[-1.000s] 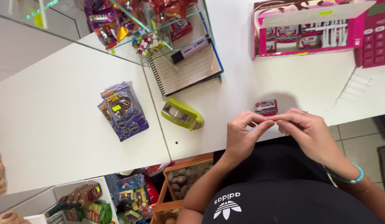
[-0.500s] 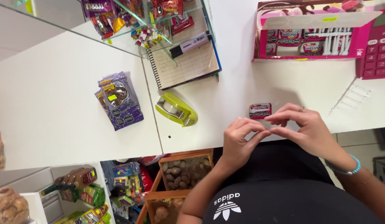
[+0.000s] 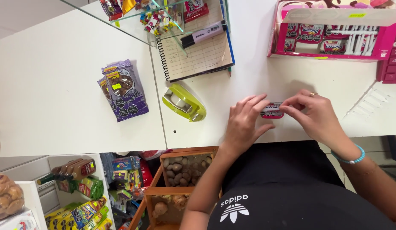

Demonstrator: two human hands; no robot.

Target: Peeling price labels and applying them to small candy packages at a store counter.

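White counter (image 3: 78,106), both hands (image 3: 279,117) on small pink packet (image 3: 272,111)

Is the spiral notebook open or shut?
Open: the spiral notebook lies flat, a ruled page facing up, with a marker resting across it.

Green tape dispenser (image 3: 184,102) sits at my 10 o'clock, purple cookie bags (image 3: 123,90) further out at 9. Spiral notebook (image 3: 197,54) at 11, pink display box (image 3: 334,32) at 1.
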